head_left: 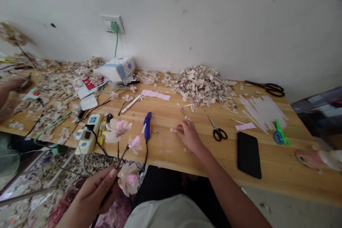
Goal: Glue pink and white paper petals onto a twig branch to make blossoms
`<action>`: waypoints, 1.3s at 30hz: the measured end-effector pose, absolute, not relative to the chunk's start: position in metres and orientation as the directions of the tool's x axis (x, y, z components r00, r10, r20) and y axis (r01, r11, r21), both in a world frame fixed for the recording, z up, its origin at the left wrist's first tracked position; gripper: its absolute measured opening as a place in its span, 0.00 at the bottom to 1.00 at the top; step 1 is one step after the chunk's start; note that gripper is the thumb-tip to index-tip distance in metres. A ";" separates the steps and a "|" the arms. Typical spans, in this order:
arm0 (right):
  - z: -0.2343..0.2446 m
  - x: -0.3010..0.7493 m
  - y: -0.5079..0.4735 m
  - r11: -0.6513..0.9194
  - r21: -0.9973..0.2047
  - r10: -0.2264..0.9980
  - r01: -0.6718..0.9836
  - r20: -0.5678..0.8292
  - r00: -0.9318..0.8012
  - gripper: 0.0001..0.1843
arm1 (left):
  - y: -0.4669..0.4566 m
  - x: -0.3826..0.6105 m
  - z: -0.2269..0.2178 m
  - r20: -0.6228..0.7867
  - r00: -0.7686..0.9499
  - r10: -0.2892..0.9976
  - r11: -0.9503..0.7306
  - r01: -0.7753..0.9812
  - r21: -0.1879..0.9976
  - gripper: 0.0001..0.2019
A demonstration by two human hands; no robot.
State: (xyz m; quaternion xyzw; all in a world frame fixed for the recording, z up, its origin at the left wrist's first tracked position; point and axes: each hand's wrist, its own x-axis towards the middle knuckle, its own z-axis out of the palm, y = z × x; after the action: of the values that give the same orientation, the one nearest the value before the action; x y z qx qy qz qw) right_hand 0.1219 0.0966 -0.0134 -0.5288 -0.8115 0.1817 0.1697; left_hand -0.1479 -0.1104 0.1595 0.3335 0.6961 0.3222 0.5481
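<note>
My left hand [97,188] is closed round the stem of a handmade flower branch [121,139] with pale pink and cream paper blossoms, held over the table's near edge. My right hand [189,134] rests on the wooden table [280,164], fingers bent down onto a tiny pale scrap [173,129]. A purple glue gun [147,125] lies between the two hands. Black-handled scissors [217,130] lie just right of my right hand.
A heap of pale paper scraps [199,83], a black phone [249,154], green-blue scissors [280,135], large black scissors [267,87], white strips [263,108], a pink strip [155,94], a power strip [89,132] and a tissue pack [117,68] lie around. Another person's hand [10,87] is at far left.
</note>
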 end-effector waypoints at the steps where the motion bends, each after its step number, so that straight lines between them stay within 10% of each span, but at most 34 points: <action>1: -0.013 0.118 0.097 0.383 -0.486 0.915 0.786 0.081 -0.396 0.14 | -0.110 -0.147 0.161 -0.556 -0.190 0.809 0.580 0.109 0.807 0.29; 15: -0.004 0.100 0.103 0.334 -0.674 0.881 0.659 -0.024 -0.472 0.14 | -0.102 -0.136 0.173 -0.579 -0.211 0.787 0.599 0.040 0.800 0.29; 25: 0.035 0.125 0.052 -0.042 -0.951 0.896 0.307 -0.173 -0.410 0.15 | -0.098 -0.135 0.147 -0.568 -0.016 0.823 0.566 0.103 0.818 0.29; 39: 0.035 0.145 0.002 -0.478 -0.873 0.864 -0.100 -0.447 -0.230 0.29 | -0.093 -0.118 0.139 -0.559 0.052 0.827 0.549 0.139 0.824 0.28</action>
State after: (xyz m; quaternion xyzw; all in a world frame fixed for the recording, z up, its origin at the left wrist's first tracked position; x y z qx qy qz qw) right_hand 0.1448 0.0022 0.0354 -0.5127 -0.3728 0.6900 0.3493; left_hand -0.1178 -0.0929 0.1395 0.3841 0.6291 0.2797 0.6153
